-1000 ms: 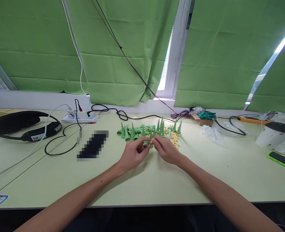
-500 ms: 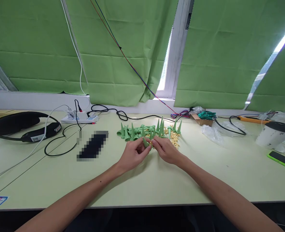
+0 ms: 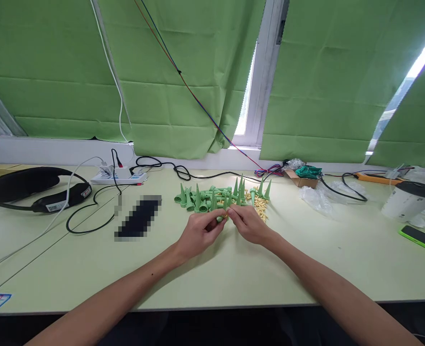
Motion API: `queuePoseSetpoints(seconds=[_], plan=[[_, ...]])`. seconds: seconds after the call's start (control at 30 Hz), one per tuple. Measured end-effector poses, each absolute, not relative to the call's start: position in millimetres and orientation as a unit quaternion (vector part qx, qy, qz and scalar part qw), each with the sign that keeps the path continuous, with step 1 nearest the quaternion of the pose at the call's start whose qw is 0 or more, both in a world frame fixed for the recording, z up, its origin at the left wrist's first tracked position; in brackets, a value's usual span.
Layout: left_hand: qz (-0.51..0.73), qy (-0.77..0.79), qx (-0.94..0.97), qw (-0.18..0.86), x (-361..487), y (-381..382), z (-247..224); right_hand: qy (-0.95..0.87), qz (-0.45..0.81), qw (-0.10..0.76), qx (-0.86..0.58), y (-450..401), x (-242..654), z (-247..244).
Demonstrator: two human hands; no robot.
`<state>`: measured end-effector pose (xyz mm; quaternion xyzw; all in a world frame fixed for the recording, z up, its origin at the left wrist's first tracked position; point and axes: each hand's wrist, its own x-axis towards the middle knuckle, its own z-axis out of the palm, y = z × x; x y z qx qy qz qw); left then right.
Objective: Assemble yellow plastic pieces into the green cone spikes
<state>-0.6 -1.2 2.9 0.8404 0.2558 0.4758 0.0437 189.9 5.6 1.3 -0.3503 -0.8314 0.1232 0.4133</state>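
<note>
My left hand [image 3: 200, 233] is closed, its thumb and forefinger pinching a green cone [image 3: 220, 218] that is mostly hidden by the fingers. My right hand [image 3: 247, 223] meets it at the fingertips; it is closed too, but what it pinches is too small and covered to make out. Just beyond both hands lie several green cones [image 3: 198, 198], some upright and some on their sides. Small yellow pieces [image 3: 261, 206] are heaped behind my right hand.
A black neck-worn device [image 3: 21, 188], a power strip [image 3: 120, 178] and cables are at the left, beside a blurred dark rectangle [image 3: 138, 217]. At the right are a small cardboard box [image 3: 303, 181], plastic bags [image 3: 316, 199], a lidded cup [image 3: 410, 202] and a green-edged phone [image 3: 421, 239].
The green cone in my left hand has turned and is now mostly covered by the fingers. My left fingers have shifted slightly; my right hand is nearly unmoved.
</note>
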Motion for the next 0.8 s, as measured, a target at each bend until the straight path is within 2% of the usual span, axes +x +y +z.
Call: queuePoseSetpoints(seconds=[0.57, 0.8], plan=[[0.471, 0.220, 0.852, -0.057, -4.2, 4.0, -4.3, -0.821, 0.157, 0.416, -0.358, 3.7, 186.9, 4.0], [0.475, 0.215, 0.851, -0.060, -4.0, 5.1, -5.3, -0.812, 0.182, 0.416, -0.366, 4.3, 186.6, 1.2]])
